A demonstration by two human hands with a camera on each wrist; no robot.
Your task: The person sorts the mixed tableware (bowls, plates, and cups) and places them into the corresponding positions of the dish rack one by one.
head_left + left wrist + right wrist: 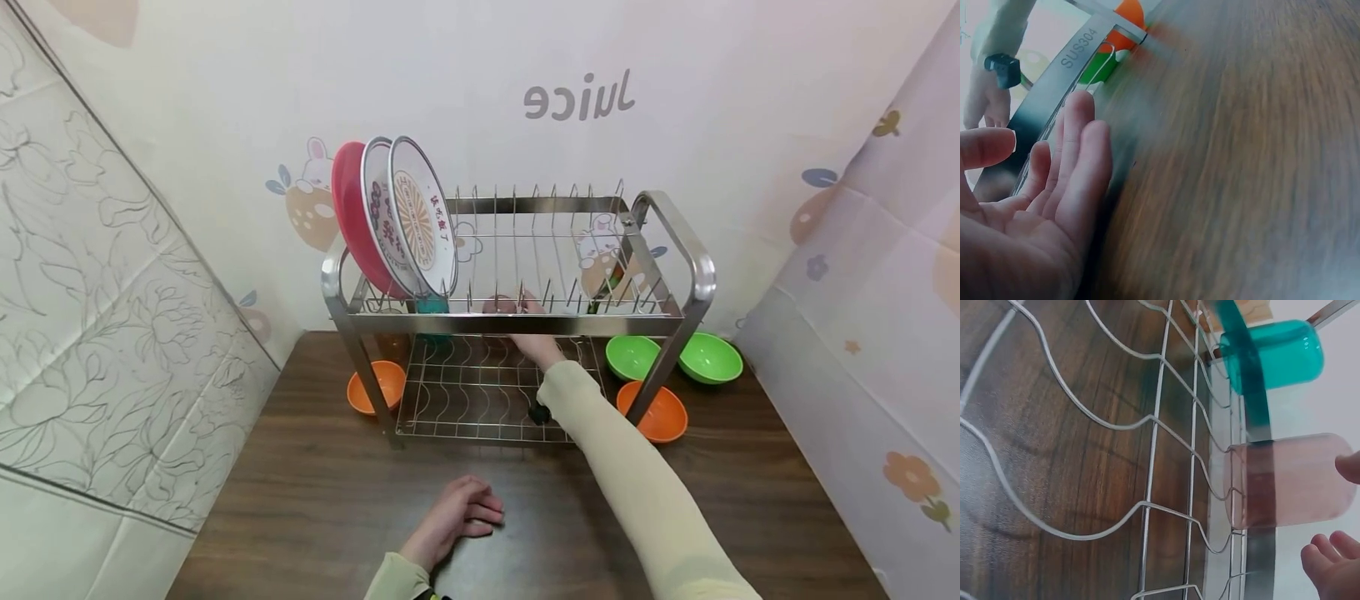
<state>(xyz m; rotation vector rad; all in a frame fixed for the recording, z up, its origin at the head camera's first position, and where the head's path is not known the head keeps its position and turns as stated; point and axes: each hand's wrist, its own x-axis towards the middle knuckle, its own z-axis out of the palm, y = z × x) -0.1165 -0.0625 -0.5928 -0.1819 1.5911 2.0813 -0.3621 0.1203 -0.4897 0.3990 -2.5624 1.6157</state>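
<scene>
Through the wires of a two-tier metal dish rack (517,323), my right hand (537,340) reaches in at the back of the lower tier. Beside it stands a clear pink cup (1300,481), upside down on the wire shelf. In the right wrist view the thumb (1349,467) overlaps the cup's base, while the fingertips (1319,556) are apart from its side. A teal cup (1291,355) is next to the pink one. My left hand (457,517) rests on the table in front of the rack, fingers loosely bent and holding nothing.
A red plate (351,208) and two white patterned plates (420,212) lean in the upper tier's left end. Orange bowls (390,383) flank the rack, and green bowls (710,358) sit at its right. A wall stands close behind.
</scene>
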